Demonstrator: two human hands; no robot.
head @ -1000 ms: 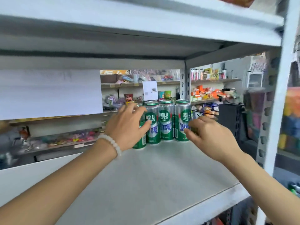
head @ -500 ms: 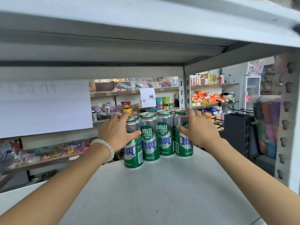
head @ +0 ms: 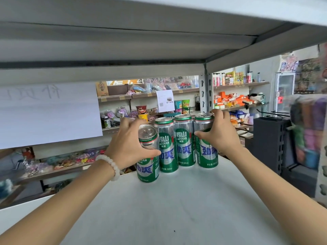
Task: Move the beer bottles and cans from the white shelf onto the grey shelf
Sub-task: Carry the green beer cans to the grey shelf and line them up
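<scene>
Cans: four green beer cans (head: 184, 140) on the shelf (head: 177, 209)
Left hand (head: 130, 145): grip wrapped around the tilted leftmost can (head: 148, 154)
Right hand (head: 220, 133): grip wrapped around the upright rightmost can (head: 206, 144)

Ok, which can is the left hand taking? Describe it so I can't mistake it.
On the pale shelf board stands a row of four green-and-silver beer cans. The leftmost can is the one the left hand grips. Unlike its upright neighbours, it tilts toward the camera, showing its pull-tab top, and sits nearer the front.
</scene>
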